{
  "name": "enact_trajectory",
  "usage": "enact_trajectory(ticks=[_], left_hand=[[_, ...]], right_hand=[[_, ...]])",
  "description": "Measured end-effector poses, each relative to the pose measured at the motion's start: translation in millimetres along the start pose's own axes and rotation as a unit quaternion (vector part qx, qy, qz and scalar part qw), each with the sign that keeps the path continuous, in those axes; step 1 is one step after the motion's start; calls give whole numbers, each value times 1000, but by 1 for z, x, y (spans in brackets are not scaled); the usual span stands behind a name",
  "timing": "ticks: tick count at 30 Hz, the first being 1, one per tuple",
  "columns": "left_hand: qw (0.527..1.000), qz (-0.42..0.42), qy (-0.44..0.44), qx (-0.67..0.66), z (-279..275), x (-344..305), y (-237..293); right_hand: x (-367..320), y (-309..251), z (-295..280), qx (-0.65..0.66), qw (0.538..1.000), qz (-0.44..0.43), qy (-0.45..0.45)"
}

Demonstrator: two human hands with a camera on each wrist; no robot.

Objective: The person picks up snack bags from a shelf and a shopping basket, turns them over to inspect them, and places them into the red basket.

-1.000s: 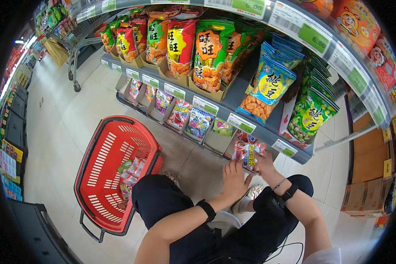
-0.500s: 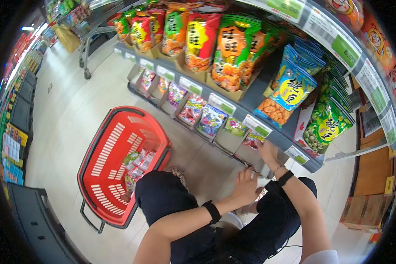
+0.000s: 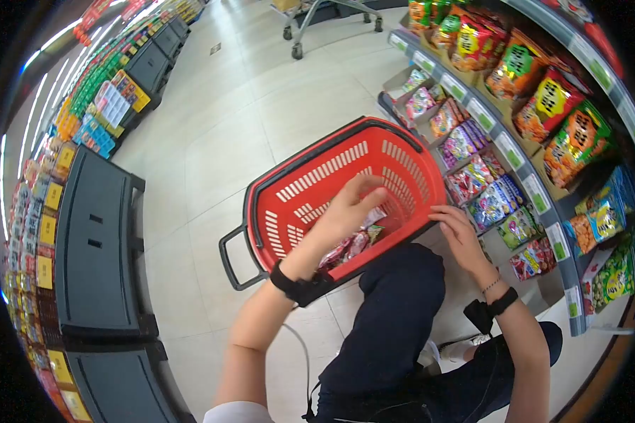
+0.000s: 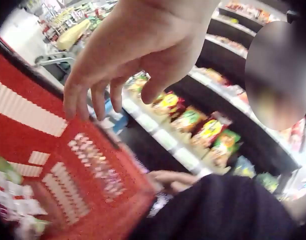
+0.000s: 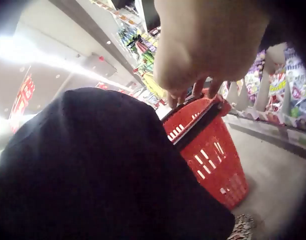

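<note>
Over the red basket (image 3: 430, 185), my left hand (image 3: 347, 213) hovers with its fingers spread and loosely bent, holding nothing. The left wrist view also shows this hand (image 4: 138, 55) empty, its fingers hanging above the basket wall (image 4: 113, 170). Small candy packets (image 3: 358, 244) lie inside the basket, partly hidden by my left wrist. My right hand (image 3: 464, 238) has its fingertips at the basket's rim on the shelf side, fingers nearly straight. From the right wrist, that hand (image 5: 208, 55) appears above the basket's dark rim (image 5: 199, 124), fingertips partly hidden.
Right of the basket stands a shelf with large snack bags (image 3: 549, 106) above and boxed candy packets (image 3: 495, 203) on the bottom row. A cart (image 3: 324, 21) is at the far end. Dark cabinets (image 3: 95, 247) line the left side, with tiled floor (image 3: 190, 169) between.
The head view has swung left. My left hand has moved from beside the shelf to above the basket. My right hand has left the bottom shelf row and is at the basket's rim.
</note>
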State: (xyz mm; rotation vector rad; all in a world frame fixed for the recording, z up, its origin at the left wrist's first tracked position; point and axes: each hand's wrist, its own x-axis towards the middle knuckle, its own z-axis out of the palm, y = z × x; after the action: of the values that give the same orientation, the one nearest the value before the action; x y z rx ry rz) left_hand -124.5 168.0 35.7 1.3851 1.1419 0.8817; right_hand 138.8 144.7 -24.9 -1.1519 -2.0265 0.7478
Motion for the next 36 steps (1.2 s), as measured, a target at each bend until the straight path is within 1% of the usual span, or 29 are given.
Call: enact_trajectory(ticks=[2,3,4,5,6,7,8,10,11,13,14,15,17,18,20,21,22,23,24,25,26,27,29,30,31,33,34,35,36], left_hand=[[992,-78,11,95,-41,11,-69],[986,-100,-12,130,-54,13,-105],[978,-124,-35,163,-62,11,-135],[978,-127,-31,161,-70,11,-158],[940,-152,-98,290,-74,10,-174],[880,-174,-165,411,-77,9,-190],[880,-178,-167,407,-76,8,-187],[827,-184,-280,451,-67,6,-171],[827,-186,-284,448,-62,7,-179],[775,-235,-327,487,-52,15,-214],[769,-195,-309,524,-47,21,-255],[769,-191,-311,525,-48,26,-257],[780,-132,-244,561,-58,35,-257],[802,-146,-257,519,-69,40,-249],[835,-173,-272,446,-94,47,-210],[887,-203,-240,337,-99,41,-178],[915,-219,-212,265,-105,39,-167],[936,-232,-184,190,-109,37,-156],[936,-225,-185,197,-107,34,-130],[958,-225,-148,101,-104,28,-104],[969,-222,-110,2,-99,22,-76],[970,-213,-113,6,-93,19,-57],[967,-167,-139,-131,-77,16,-23],[963,-143,-166,-158,-66,13,-5],[963,-134,-175,-155,-52,11,10],[943,-103,-217,-233,-16,7,31],[934,-93,-242,-245,2,9,36],[929,-81,-273,-238,22,8,45],[931,-81,-275,-228,43,8,47]], right_hand=[[22,9,16,-13,1000,-18,-22],[30,15,24,-26,998,-31,-38],[32,19,32,-31,998,-7,-51],[33,23,36,-30,998,-8,-56],[32,26,39,-93,992,-5,-87],[31,29,41,-154,981,-1,-118],[31,29,41,-153,980,2,-124],[30,28,40,-122,986,9,-113],[29,29,42,-121,986,13,-116],[32,31,41,-130,986,5,-109],[33,31,41,-131,985,6,-107],[34,31,41,-125,986,8,-108],[30,30,41,-120,987,21,-104],[30,30,41,-106,989,14,-102],[32,31,38,-95,991,0,-90],[33,30,36,-47,995,24,-85],[33,28,33,3,996,46,-79],[34,22,31,2,997,42,-69],[34,14,28,134,985,102,-34],[32,8,24,264,951,158,0],[29,3,20,267,954,136,14],[26,-5,15,264,956,130,22],[17,-26,6,301,942,146,10],[12,-34,-1,300,944,136,-5],[6,-40,-9,325,932,157,-40],[-7,-80,-28,476,858,193,-25],[-15,-82,-32,473,859,195,-9],[-25,-82,-37,489,850,197,7],[-37,-80,-41,505,839,200,26]])
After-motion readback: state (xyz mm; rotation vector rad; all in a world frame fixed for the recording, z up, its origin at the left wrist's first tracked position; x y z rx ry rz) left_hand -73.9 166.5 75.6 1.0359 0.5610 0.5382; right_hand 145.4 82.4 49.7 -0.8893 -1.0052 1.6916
